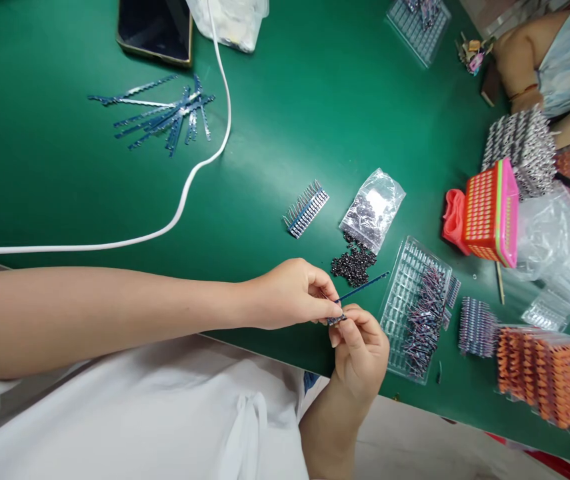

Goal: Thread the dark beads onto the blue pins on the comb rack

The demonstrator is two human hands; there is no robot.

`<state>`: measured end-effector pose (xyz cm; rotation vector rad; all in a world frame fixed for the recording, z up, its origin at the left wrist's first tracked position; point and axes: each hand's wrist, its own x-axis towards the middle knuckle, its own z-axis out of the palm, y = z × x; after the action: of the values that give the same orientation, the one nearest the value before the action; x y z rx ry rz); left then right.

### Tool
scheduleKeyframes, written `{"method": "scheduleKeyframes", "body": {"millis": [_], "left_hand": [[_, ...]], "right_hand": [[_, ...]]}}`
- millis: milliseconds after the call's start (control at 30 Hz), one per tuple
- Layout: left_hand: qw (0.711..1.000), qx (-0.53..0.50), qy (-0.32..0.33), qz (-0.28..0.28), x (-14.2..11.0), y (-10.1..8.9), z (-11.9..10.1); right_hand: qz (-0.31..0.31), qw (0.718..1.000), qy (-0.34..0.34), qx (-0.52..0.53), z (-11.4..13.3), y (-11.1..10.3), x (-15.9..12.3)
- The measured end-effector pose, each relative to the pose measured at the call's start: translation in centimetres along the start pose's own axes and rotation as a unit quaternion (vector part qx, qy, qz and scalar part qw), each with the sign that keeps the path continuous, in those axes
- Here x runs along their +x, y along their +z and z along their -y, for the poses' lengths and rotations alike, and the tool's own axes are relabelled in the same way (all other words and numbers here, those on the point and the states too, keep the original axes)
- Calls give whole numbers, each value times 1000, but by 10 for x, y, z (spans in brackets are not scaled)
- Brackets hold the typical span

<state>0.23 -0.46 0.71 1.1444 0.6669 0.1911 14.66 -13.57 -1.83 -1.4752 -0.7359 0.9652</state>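
Note:
Over the table's near edge, my left hand (297,293) and my right hand (362,347) meet fingertip to fingertip. Between them they pinch a small dark circuit board strip (335,321), mostly covered by the fingers. A thin blue notched strip (365,285) sticks out beyond my fingers to the upper right; its near end is hidden, so I cannot tell whether it joins the board. Just above lies a pile of small black beads (353,263) at the mouth of a clear plastic bag (373,207). A row of small boards with bent wire leads (306,209) rests farther back.
Right of my hands stands a clear tray (397,307) with many wired parts (425,320). Stacked orange parts (547,373) and an orange basket (485,213) are beyond. Loose blue strips (165,117), a phone (155,30) and a white cable (185,193) lie left. Another person's arm (519,63) is at right.

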Motion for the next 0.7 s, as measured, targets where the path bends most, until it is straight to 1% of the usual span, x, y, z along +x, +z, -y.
{"method": "scheduleKeyframes", "body": {"millis": [233, 400, 567, 700], "left_hand": [[1000, 26, -1, -3, -1, 0, -2], [999, 42, 0, 14, -2, -1, -2], [998, 53, 1, 18, -2, -2, -2], [998, 58, 4, 21, -1, -2, -1]], "right_hand": [[-2, 1000, -2, -16, 0, -1, 1], [9, 1000, 10, 0, 1, -1, 0], [15, 1000, 21, -15, 0, -2, -1], [20, 999, 32, -5, 1, -3, 0]]}}
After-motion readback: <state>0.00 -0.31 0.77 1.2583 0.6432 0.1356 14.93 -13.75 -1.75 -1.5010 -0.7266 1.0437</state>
